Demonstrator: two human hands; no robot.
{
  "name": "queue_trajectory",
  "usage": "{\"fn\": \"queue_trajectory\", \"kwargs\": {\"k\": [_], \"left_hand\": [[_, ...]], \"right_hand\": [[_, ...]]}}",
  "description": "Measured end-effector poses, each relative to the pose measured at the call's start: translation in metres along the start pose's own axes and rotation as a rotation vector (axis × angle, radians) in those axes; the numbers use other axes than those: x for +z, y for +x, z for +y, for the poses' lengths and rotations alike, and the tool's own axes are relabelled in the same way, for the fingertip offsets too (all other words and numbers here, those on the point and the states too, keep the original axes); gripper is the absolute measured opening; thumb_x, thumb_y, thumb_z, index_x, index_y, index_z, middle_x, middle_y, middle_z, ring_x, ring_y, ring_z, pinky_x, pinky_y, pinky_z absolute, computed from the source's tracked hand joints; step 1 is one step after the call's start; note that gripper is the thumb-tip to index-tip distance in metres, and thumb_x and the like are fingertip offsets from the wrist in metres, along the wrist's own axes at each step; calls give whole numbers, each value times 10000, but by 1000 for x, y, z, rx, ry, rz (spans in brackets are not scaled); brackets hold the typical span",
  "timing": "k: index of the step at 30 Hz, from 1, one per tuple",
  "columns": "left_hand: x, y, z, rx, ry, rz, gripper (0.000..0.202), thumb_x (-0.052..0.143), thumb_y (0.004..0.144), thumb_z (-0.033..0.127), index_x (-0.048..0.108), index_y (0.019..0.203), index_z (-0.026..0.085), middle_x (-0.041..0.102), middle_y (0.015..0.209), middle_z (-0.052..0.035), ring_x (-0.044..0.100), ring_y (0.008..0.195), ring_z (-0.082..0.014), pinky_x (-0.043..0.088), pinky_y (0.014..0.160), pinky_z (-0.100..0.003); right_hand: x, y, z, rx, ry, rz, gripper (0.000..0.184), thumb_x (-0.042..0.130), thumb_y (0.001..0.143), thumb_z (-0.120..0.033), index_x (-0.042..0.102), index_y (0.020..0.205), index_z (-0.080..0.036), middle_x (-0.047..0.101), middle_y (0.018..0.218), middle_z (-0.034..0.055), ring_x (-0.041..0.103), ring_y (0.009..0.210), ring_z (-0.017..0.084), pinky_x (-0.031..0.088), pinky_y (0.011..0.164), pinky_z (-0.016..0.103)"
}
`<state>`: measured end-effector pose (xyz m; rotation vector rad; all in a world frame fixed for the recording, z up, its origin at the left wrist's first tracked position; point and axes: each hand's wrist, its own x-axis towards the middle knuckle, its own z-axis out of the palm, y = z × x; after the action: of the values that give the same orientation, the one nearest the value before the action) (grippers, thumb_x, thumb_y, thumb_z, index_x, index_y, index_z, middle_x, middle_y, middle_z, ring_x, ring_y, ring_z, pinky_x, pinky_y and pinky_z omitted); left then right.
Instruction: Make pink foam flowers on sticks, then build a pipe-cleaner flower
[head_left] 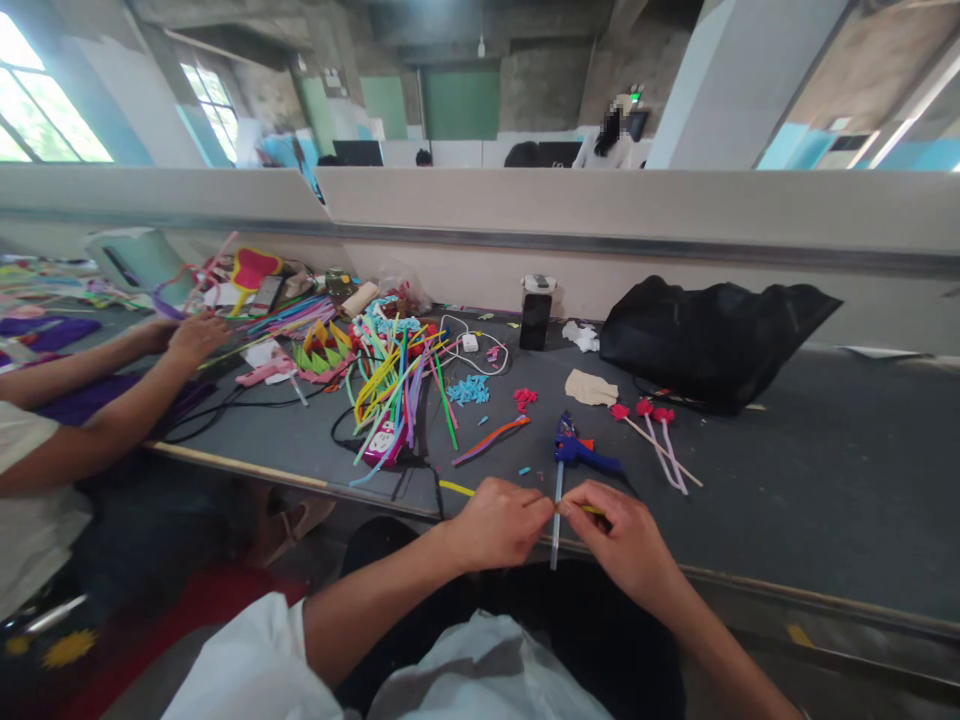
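My left hand (504,520) is closed in a pinch, with a yellow pipe cleaner (455,488) sticking out on its left side. Close by, my right hand (619,535) pinches the same yellow strand, part of which shows between its fingers. The fingertips of both hands are a small gap apart at the table's front edge. Between them runs a clear glue stick (555,545), pointing back from a blue glue gun (577,450) that lies on the table. An orange and purple pipe cleaner (491,440) lies beyond my left hand.
Red flower pieces on stems (660,440) lie right of the glue gun. Light blue bits (469,390), pipe cleaners (390,380) and a pink power strip (384,443) are left. Behind stand a black bag (705,340) and a phone (534,322). A co-worker's hands (196,335) work at far left.
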<state>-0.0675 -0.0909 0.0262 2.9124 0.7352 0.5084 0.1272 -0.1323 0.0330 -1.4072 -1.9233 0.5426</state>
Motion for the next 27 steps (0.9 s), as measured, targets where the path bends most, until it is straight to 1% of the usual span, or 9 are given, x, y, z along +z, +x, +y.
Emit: {"fn": "queue_trajectory", "kwargs": {"k": [3, 7, 9, 12, 16, 20, 23, 25, 27], "left_hand": [[0, -2, 1, 37, -153, 59, 211, 424, 930, 187, 581, 790, 179, 636, 694, -14, 575, 613, -114, 407, 580, -219], [6, -1, -1, -98, -438, 142, 215, 469, 962, 242, 645, 871, 159, 711, 793, -28, 642, 731, -111, 442, 670, -186], [7, 1, -1, -139, -497, 148, 203, 510, 946, 256, 669, 875, 151, 725, 816, -41, 653, 755, -123, 448, 692, -190], [5, 1, -1, -140, -540, 149, 192, 527, 925, 238, 690, 885, 146, 725, 814, -51, 648, 748, -130, 446, 693, -196], [2, 0, 1, -161, -585, 168, 180, 526, 868, 161, 701, 907, 146, 710, 771, -34, 607, 663, -109, 419, 619, -185], [2, 1, 2, -239, -579, 240, 158, 540, 842, 136, 696, 862, 148, 661, 677, 0, 545, 579, -87, 373, 555, -178], [7, 3, 0, -299, -479, 299, 144, 534, 847, 123, 665, 794, 151, 641, 657, 4, 558, 597, -94, 369, 569, -186], [12, 4, -2, -272, -372, 291, 149, 516, 859, 127, 639, 779, 151, 646, 676, -9, 581, 631, -110, 376, 586, -198], [16, 4, -3, -203, -243, 247, 160, 493, 869, 139, 613, 763, 155, 637, 672, -17, 580, 622, -122, 367, 570, -212]], "right_hand": [[1, 6, 8, 56, 122, -8, 233, 564, 887, -362, 659, 745, -205, 652, 675, -3, 590, 624, 145, 430, 587, 233], [9, 5, 16, 129, 199, 51, 262, 583, 860, -412, 666, 732, -200, 659, 659, 5, 597, 621, 158, 437, 576, 235], [11, 3, 17, 144, 193, 82, 270, 587, 855, -425, 668, 730, -200, 662, 659, 8, 592, 613, 158, 435, 572, 235], [11, 3, 16, 143, 191, 105, 279, 589, 854, -432, 668, 719, -200, 656, 647, 5, 578, 593, 153, 431, 564, 230], [14, 2, 15, 136, 201, 108, 289, 587, 862, -434, 672, 717, -200, 655, 653, 2, 584, 601, 149, 435, 570, 221], [24, -3, 15, 139, 190, 143, 312, 554, 884, -425, 665, 712, -190, 620, 615, -5, 556, 563, 138, 420, 545, 214], [34, -10, 11, 127, 161, 154, 303, 523, 906, -387, 649, 718, -185, 598, 614, -5, 543, 566, 134, 410, 547, 214], [37, -14, 6, 82, 116, 141, 271, 509, 914, -341, 640, 735, -186, 608, 648, 0, 562, 601, 136, 411, 573, 217], [34, -16, 3, 26, 66, 117, 235, 500, 917, -295, 640, 761, -189, 613, 675, 3, 572, 621, 134, 407, 591, 220]]}}
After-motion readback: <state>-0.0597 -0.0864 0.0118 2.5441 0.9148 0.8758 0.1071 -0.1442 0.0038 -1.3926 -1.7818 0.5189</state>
